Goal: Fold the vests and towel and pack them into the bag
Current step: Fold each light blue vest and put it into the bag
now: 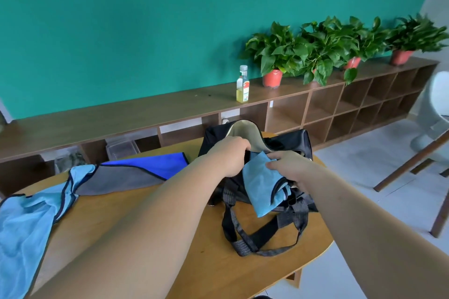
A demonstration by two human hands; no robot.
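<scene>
Rounded wooden worktop (102,211), right edge curving off just past the bag straps, open floor beyond. Spread over its left part: light-blue vest (24,230) draped past the near edge, grey-and-blue vest (126,177) touching it. Black bag (289,143) far right, mouth open. Folded light-blue cloth (260,187) at that mouth, gripped by right hand (289,167). Left hand (230,155) just beside, curled on the bag's raised flap.

Bright, even daylight; soft shadows, wide-angle bending at edges.
</scene>
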